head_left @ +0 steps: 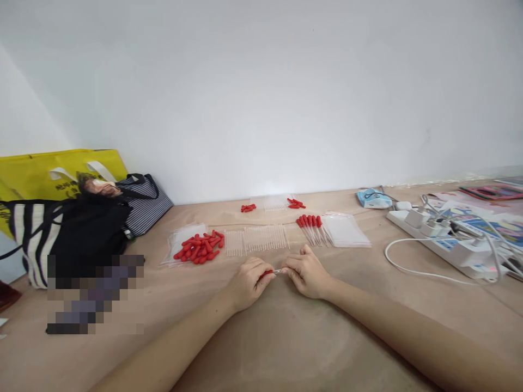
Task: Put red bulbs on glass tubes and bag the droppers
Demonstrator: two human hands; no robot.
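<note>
Pinched in my left hand (252, 280) is a red rubber dropper bulb (266, 274). My right hand (305, 272) has its fingers closed on a clear dropper tube (278, 271), whose end meets the bulb between the two hands; how far it sits inside I cannot tell. Beyond my hands, clear tubes (265, 238) lie side by side in a row. A pile of red bulbs (200, 247) rests on clear plastic bags (174, 245) at the left. To the right, several droppers with red bulbs (312, 223) lie together beside a stack of clear zip bags (347, 230).
Farther back lie more red bulbs (296, 203) and tubes. A white power strip (441, 245) with chargers and looping cables is at the right, near a blue face mask (373, 198). Bags, including a black one (81, 231), stand at the left. A blurred patch (96, 296) covers something there.
</note>
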